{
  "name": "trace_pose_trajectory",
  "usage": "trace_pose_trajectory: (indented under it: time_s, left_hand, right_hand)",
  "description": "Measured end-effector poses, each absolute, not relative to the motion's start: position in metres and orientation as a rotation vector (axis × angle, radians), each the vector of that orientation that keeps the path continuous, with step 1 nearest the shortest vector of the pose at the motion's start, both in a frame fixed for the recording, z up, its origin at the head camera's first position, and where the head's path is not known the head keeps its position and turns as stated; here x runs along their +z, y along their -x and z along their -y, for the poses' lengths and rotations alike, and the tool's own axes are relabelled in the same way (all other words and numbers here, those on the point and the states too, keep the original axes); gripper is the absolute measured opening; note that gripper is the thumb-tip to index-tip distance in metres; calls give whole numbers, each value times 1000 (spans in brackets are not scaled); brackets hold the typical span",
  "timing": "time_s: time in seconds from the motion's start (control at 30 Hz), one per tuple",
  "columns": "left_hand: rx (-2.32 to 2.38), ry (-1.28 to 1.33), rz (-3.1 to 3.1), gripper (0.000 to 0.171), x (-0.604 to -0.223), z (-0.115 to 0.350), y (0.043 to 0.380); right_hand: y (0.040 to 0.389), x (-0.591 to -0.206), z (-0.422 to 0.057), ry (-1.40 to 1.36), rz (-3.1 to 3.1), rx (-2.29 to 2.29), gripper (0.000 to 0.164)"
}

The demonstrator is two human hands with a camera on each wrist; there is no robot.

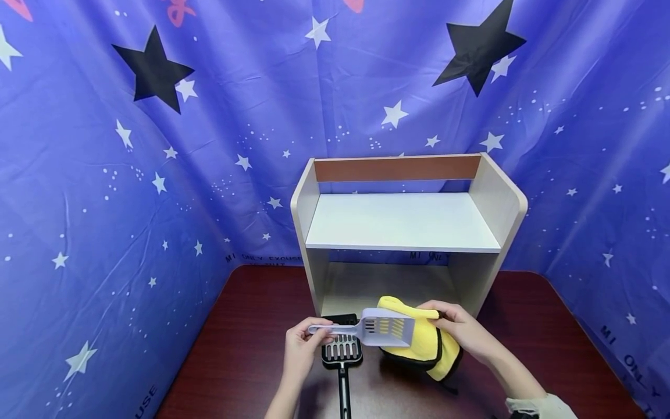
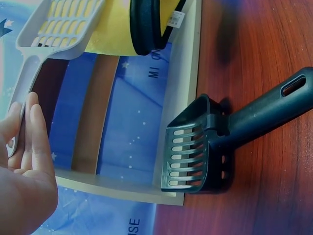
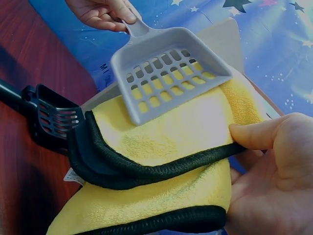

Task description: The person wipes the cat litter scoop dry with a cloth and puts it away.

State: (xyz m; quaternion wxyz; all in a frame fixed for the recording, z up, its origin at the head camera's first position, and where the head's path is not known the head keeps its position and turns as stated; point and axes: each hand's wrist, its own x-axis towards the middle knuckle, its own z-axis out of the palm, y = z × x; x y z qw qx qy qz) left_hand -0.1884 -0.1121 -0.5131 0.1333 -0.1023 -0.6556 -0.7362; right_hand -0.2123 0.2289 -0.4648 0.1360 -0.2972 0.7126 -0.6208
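A grey slotted litter scoop (image 1: pixel 386 329) is in my left hand (image 1: pixel 302 348), which pinches its handle between thumb and fingers. My right hand (image 1: pixel 460 326) grips a folded yellow cloth (image 3: pixel 161 132) with black edging, thumb on top and fingers underneath. In the right wrist view the scoop's front lies over the cloth's upper side; whether they touch I cannot tell. A black slotted litter scoop (image 2: pixel 195 152) rests on the table below my left hand, its handle (image 1: pixel 344 393) toward me. In the head view the grey scoop's handle covers part of it.
A pale two-level shelf unit (image 1: pixel 403 221) stands at the back of the dark red wooden table (image 1: pixel 251 326). The black scoop's head lies near its lower front edge. Blue star-patterned curtains (image 1: pixel 251 116) hang behind and at both sides.
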Motion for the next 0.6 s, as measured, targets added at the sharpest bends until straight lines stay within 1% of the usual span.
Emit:
trace_pose_trajectory:
  time_s: [0.23, 0.5, 0.6]
  left_hand:
    - [-2155, 210, 1855, 17, -515, 116, 192]
    - [-2209, 127, 1767, 22, -517, 116, 193]
    - [-2271, 59, 1707, 25, -515, 113, 193]
  right_hand:
    - [208, -472, -236, 806, -2024, -1870, 29]
    - [198, -484, -231, 477, -2065, -2122, 30]
    - [194, -489, -225, 405, -2090, -2206, 28]
